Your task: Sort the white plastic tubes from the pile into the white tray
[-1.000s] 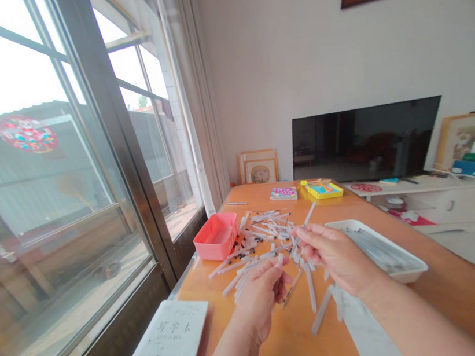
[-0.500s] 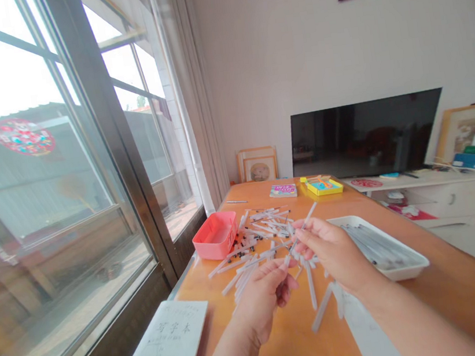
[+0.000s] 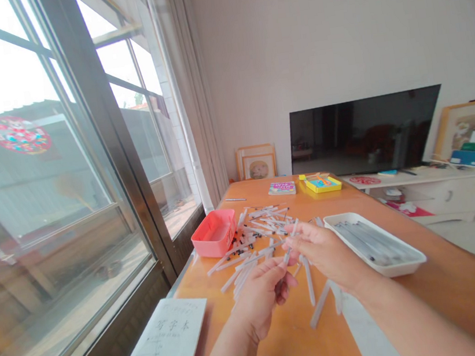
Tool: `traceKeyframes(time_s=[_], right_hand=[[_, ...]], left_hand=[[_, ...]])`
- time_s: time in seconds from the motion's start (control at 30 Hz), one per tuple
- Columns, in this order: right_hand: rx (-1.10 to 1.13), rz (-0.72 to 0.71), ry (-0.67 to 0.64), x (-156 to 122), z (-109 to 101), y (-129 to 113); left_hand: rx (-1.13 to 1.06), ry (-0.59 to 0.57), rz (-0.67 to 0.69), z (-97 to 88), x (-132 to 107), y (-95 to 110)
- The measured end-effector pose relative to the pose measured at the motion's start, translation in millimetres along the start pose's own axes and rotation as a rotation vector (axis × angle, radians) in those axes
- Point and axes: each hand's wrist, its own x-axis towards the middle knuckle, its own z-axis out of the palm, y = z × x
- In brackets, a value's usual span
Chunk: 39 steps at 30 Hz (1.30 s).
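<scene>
My left hand (image 3: 263, 291) is closed on a slim translucent pen barrel, mostly hidden by the fingers. Just above it and to the right, my right hand (image 3: 316, 246) pinches a thin pen refill (image 3: 295, 224), slanted down to the barrel. The two hands nearly touch, and the join between the parts is too small to make out. Beyond and under them lie many loose pen barrels (image 3: 242, 276) and small black-tipped pen parts (image 3: 252, 237) in a scattered pile. A white tray (image 3: 406, 264) of grey pens (image 3: 366, 240) stands to the right of my right hand.
A pink plastic basket (image 3: 211, 245) stands left of the pile. A writing booklet (image 3: 174, 332) lies front left, and a white sheet (image 3: 371, 329) is under my right forearm. A small book (image 3: 281, 188), a yellow box (image 3: 324, 187) and one pen (image 3: 236, 200) lie at the table's far end.
My right hand has moved down and left toward my left hand with the refill. Less of the refill shows above its fingers. My left hand has hardly moved.
</scene>
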Motion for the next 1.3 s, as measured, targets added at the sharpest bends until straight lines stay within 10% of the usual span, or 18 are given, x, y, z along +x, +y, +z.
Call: traceKeyframes(time_s=[0.4, 0.63, 1.3], right_hand=[[-0.224, 0.056, 0.207, 24.7, -27.9, 34.9], [-0.721, 0.060, 0.225, 40.5, -44.1, 80.5], [-1.248, 0.268, 0.050, 105.4, -3.8, 79.1]], left_hand=[[-0.036, 0.140, -0.025, -2.3, 3.4, 1.8], [-0.123, 0.279, -0.061, -17.9, 13.0, -2.7], [-0.222, 0.354, -0.088, -22.8, 13.8, 0.9]])
